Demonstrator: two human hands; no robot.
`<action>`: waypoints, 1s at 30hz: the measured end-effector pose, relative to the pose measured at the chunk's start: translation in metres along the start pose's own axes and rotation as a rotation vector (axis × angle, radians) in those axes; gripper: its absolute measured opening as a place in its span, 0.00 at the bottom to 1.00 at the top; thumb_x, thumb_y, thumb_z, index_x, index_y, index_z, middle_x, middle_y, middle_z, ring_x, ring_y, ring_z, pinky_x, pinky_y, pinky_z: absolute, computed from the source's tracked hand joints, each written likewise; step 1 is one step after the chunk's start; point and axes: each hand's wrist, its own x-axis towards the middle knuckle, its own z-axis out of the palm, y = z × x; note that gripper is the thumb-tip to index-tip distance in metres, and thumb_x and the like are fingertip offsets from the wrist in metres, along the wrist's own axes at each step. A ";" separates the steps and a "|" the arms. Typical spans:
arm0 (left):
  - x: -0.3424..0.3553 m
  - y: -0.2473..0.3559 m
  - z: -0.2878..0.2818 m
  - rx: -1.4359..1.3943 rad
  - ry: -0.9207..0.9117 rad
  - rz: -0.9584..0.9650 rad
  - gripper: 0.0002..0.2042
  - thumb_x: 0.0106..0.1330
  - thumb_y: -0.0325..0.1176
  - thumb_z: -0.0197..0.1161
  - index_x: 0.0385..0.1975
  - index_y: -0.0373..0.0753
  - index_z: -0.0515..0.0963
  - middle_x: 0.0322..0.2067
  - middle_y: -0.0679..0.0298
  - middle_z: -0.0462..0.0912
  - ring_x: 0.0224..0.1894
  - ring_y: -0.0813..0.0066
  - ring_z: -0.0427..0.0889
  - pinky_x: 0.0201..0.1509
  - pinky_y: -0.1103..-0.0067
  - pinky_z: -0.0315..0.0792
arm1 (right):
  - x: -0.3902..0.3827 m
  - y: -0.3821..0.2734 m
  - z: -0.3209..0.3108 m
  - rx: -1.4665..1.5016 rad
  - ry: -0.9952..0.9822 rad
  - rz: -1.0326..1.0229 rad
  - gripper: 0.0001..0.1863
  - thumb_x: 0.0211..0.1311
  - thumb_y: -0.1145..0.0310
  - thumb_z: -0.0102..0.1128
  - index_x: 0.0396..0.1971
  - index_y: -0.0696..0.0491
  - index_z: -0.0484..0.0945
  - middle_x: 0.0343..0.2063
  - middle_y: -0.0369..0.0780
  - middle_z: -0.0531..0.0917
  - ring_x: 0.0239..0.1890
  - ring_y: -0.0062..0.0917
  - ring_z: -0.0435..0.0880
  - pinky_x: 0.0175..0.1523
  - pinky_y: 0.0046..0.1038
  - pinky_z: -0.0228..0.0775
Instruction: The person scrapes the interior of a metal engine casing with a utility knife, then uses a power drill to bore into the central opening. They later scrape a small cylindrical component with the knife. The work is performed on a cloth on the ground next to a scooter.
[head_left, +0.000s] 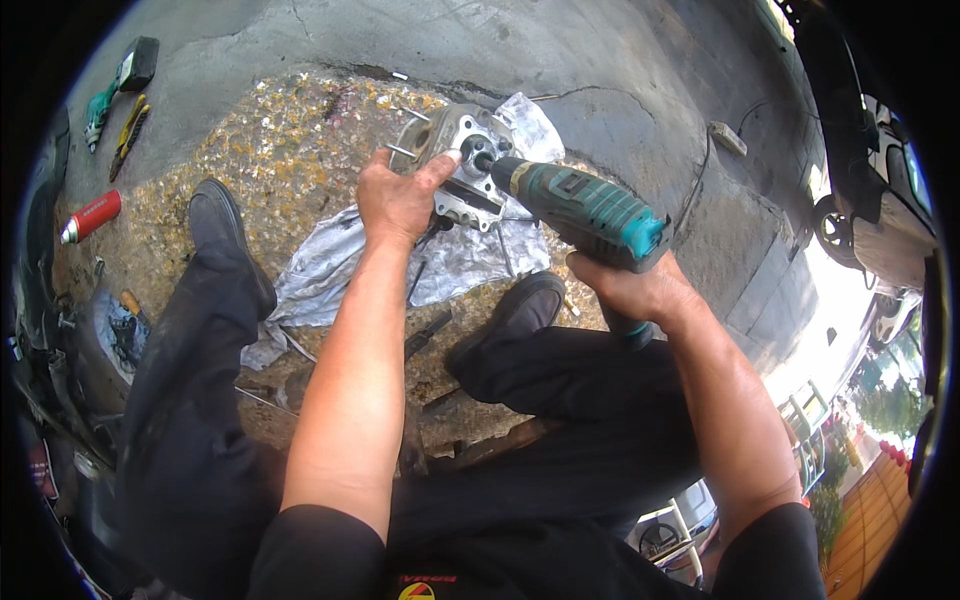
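My left hand point(402, 195) grips the left side of a grey metal engine part point(470, 128), its thumb lying across the face. The part has round openings, a flat flange with bolt holes and thin studs sticking out to the left. In my right hand point(640, 287) is a green and black cordless drill point(590, 212), held by its handle. The drill's chuck points left at an opening in the part; whether a bit is inside cannot be made out. Under the part lies a stained grey-white cloth point(335, 262).
A red spray can point(91, 217) lies at the left. Beyond it are yellow-handled pliers point(130, 130) and another green power tool point(105, 105) with a black battery. My shoes point(215, 225) flank the cloth on rough, speckled ground. A motorcycle point(870, 190) stands at the right.
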 end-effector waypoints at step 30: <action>0.007 -0.006 -0.006 -0.179 -0.137 0.060 0.27 0.49 0.45 0.79 0.41 0.28 0.81 0.34 0.50 0.88 0.36 0.65 0.87 0.45 0.72 0.79 | 0.041 0.004 -0.046 0.314 -0.229 0.198 0.17 0.51 0.68 0.68 0.42 0.57 0.83 0.30 0.40 0.86 0.34 0.25 0.83 0.41 0.32 0.77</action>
